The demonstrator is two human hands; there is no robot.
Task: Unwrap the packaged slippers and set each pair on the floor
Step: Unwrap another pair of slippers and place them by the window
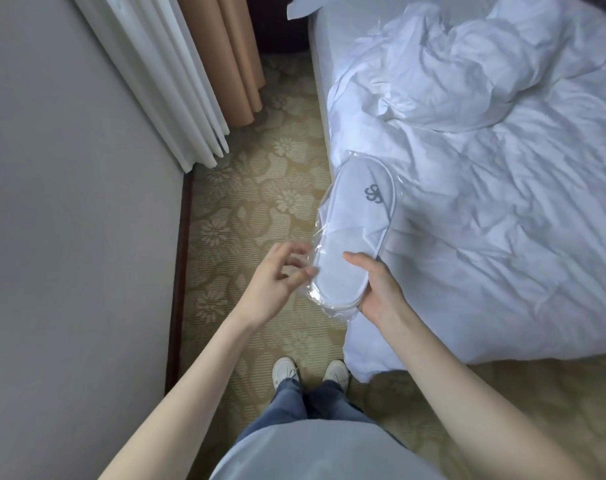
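The right hand (381, 289) is gripping the near end of the packaged slippers (353, 237), thumb on top. The left hand (277, 275) is curling blurred fingers at the clear plastic wrap (320, 216); whether it is pinching cannot be told. A grey swirled monogram (374, 195), unreadable, is showing on the white fabric. The pack is hovering over the edge of the rumpled white duvet (502, 202), with floral carpet (242, 202) on the left.
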